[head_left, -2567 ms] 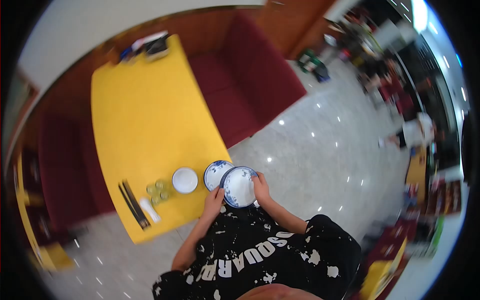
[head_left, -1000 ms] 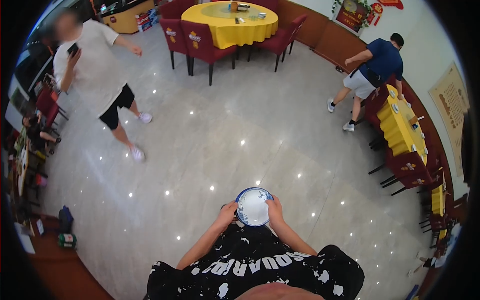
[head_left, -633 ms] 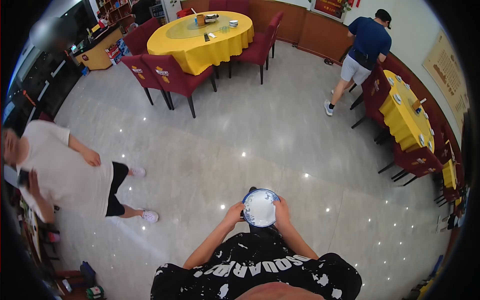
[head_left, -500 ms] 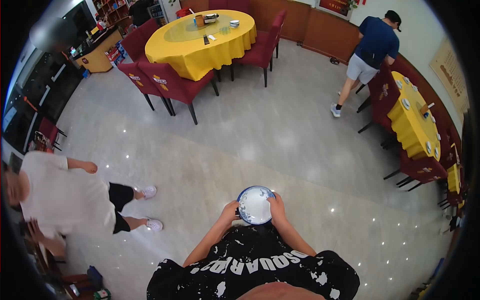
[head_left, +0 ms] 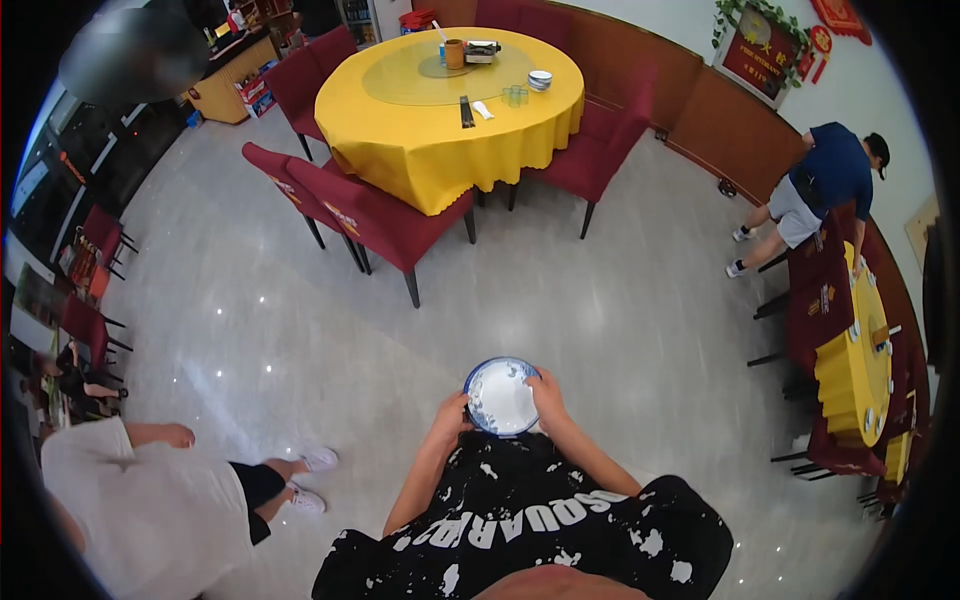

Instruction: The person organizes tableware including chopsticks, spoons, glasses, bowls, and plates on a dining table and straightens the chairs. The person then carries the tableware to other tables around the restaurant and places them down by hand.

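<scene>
Between my hands, in front of my black shirt, is a white plate [head_left: 503,398] with a blue rim and blue floral patterns. My left hand [head_left: 452,415] grips its left edge. My right hand [head_left: 546,398] holds the right edge, with the thumb over the rim. Whether more plates lie stacked beneath it, I cannot tell. Ahead stands a round table [head_left: 400,140] with a yellow cloth. On it are a stack of small bowls [head_left: 540,81], green glasses [head_left: 515,96], a black chopstick packet [head_left: 467,112] and a brown holder [head_left: 455,54].
Dark red chairs [head_left: 385,215] surround the round table. At left stands a person in a white shirt [head_left: 150,500]. On the right, a person in a dark blue shirt [head_left: 840,170] leans over another yellow-covered table [head_left: 840,385]. Grey tiled floor [head_left: 600,310] lies between.
The round table looks nearer and larger now. The person in white has shifted lower in view, and the person in blue bends with an arm over the right table. My hands keep holding the plate.
</scene>
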Motion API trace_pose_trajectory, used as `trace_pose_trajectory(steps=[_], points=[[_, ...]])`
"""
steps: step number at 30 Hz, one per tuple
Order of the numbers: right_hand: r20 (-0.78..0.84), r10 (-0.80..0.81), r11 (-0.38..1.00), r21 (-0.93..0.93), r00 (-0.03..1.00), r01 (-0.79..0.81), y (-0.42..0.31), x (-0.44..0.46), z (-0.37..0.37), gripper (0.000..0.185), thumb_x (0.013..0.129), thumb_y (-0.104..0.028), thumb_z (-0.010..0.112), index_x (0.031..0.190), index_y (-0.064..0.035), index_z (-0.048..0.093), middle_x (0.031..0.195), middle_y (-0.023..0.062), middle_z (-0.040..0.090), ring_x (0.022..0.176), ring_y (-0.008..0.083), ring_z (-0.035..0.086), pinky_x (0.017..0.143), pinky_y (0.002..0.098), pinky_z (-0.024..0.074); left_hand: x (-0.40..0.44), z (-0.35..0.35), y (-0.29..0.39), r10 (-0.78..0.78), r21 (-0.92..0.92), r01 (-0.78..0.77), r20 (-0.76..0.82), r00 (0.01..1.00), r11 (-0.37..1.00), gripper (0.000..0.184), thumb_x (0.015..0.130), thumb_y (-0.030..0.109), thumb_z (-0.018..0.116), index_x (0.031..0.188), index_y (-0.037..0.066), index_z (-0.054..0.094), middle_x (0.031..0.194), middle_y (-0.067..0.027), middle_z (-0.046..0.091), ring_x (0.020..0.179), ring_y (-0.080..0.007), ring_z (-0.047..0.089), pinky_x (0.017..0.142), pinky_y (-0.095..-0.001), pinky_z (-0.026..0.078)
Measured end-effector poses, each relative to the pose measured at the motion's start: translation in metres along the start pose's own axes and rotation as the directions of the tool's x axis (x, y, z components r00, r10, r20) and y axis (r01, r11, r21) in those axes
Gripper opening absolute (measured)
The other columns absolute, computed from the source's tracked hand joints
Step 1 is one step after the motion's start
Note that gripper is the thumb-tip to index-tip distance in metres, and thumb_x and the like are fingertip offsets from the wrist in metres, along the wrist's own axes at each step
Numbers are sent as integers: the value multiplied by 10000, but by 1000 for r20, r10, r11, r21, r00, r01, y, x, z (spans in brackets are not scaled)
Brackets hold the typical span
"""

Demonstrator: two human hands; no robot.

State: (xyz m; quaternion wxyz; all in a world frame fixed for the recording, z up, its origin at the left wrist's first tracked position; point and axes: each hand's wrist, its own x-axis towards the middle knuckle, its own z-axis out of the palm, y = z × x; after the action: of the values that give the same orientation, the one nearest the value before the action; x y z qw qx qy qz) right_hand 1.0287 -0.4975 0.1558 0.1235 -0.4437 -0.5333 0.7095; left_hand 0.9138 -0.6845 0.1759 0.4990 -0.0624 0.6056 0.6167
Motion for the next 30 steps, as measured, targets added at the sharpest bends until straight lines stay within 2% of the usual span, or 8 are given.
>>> trace_pose_trajectory(steps=[4,7,19,22,25,27,29,30], points=[[-55,-147,988,-57,988,144,-59,101,35,458,855,-111,569,1288,39,565,1134,150,659,1054,234,618,938,345,487,71,10,110,50,41,-52,42,998,998,420,1018,293,453,1338,42,559,1151,-97,664,894,-215,671,755,-364,564],[-78,-54,995,82,995,60,-112,157,56,452,862,-107,562,1288,46,559,1144,162,649,1075,249,613,938,351,490,141,10,161,65,75,-68,44,997,995,422,1008,299,451,1328,47,565,1145,-94,669,892,-214,672,773,-376,566],[46,41,980,191,998,-49,-266,458,139,541,860,-157,583,1348,66,516,1255,194,620,1157,268,593,993,350,454,399,22,387,-53,70,59,-89,995,996,396,984,292,435,1267,65,594,1063,-83,676,903,-213,658,809,-412,552],[56,-45,998,53,997,42,-308,536,164,546,863,-157,581,1357,62,506,1250,194,623,1153,272,595,997,351,453,464,25,456,-36,49,42,-109,993,998,370,978,305,446,1217,86,626,1044,-54,691,904,-188,665,805,-402,548],[114,-22,993,121,993,9,-329,627,199,565,862,-160,581,1377,54,494,1254,200,622,1161,285,594,1006,356,449,520,25,517,11,-3,-12,-168,986,1000,352,983,290,447,1183,86,652,1029,-32,708,873,-160,675,768,-353,548],[94,-40,998,57,995,35,-349,688,231,578,858,-167,585,1383,55,488,1258,219,620,1170,306,594,1015,368,444,564,24,556,83,-48,-95,-205,975,994,343,985,268,444,1178,81,658,1014,-30,713,855,-139,676,747,-343,547],[70,-62,991,-114,996,70,-376,737,262,625,845,-198,601,1397,65,469,1273,264,607,1214,356,576,1038,396,432,608,13,596,118,-47,-134,-246,962,990,365,961,131,402,1208,-19,625,1051,-117,707,943,-198,691,834,-352,540],[67,-99,977,-184,993,110,-385,768,280,627,842,-192,602,1397,65,463,1285,250,603,1214,338,574,1035,387,434,651,-5,600,222,-9,-231,-239,945,973,400,951,135,407,1232,-59,615,1083,-141,698,997,-235,674,887,-334,516]])
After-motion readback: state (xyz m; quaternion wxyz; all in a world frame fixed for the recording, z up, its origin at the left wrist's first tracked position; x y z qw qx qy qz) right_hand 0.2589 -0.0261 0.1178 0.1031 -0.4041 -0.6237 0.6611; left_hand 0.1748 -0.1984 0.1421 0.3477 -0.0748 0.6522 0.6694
